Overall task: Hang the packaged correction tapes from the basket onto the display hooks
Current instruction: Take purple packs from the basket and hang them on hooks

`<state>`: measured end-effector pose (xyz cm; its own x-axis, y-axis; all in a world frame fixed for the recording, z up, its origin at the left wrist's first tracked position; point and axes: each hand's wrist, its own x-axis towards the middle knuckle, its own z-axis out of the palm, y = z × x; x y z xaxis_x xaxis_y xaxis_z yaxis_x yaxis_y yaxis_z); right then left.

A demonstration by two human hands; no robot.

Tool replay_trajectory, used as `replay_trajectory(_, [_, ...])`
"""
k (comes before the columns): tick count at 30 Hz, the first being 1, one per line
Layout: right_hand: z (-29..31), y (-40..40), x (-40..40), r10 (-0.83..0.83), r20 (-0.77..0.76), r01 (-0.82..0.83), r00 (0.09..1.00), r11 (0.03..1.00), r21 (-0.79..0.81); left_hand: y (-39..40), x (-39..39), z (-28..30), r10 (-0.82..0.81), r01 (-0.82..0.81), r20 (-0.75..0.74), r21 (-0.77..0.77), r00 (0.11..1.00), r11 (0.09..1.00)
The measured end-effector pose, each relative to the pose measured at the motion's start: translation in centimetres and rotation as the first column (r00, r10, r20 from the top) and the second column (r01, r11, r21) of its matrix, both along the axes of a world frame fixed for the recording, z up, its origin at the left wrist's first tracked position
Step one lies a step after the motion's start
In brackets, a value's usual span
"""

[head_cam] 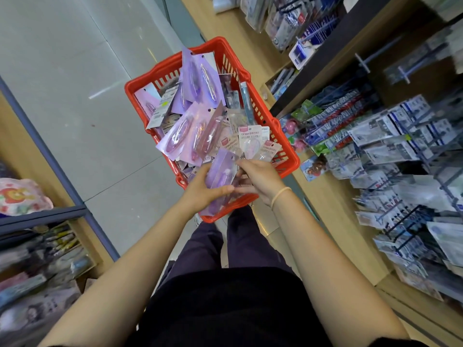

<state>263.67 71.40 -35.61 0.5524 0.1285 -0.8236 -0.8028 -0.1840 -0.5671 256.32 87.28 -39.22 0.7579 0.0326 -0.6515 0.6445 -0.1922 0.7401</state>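
A red plastic basket stands on the floor in front of me, heaped with several purple and pink packaged correction tapes. Over its near end my left hand grips a purple packaged correction tape from the left, thumb across its lower part. My right hand holds the same pack from the right, fingers curled behind its edge. Display hooks stick out of the shelf unit on the right, many carrying hanging packs.
The wooden shelf unit on the right runs close beside the basket and is crowded with hanging packaged stationery. A second shelf with goods stands at the left. Grey tiled floor lies between them.
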Motion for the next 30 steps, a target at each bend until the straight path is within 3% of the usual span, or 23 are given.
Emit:
replay_trajectory(6, [-0.2,1.5,-0.8,0.003,0.003,-0.003,1.0,0.996,0.087,-0.4,-0.6,-0.4,0.081,-0.088,-0.048,-0.151,0.996,0.985])
replay_trajectory(10, [0.2,-0.1,-0.8,0.04,-0.009,-0.037,0.999,0.984,0.174,0.1,-0.7,-1.3,0.101,-0.11,-0.058,-0.17,0.993,0.979])
replay_trajectory(18, [-2.1,-4.5,-0.7,0.039,0.056,-0.032,0.998,0.992,-0.121,-0.8,-0.4,-2.6,0.204,-0.199,-0.152,0.045,0.967,0.979])
replay_trajectory(23, [-4.6,-5.5,-2.0,0.168,0.182,-0.085,0.969,0.916,-0.392,-1.6,-0.1,-3.0,0.191,-0.18,-0.154,0.084,0.969,0.98])
replay_trajectory(26, [-5.4,-5.0,-2.8,0.287,0.177,-0.191,0.942,0.887,-0.421,-2.0,-0.1,-3.5,0.142,-0.127,-0.139,0.111,0.98,0.986])
replay_trajectory(30, [-6.0,-4.5,-2.5,0.236,0.13,-0.177,0.963,0.917,-0.357,-2.3,0.3,-4.2,0.075,-0.046,-0.122,0.223,0.99,0.974])
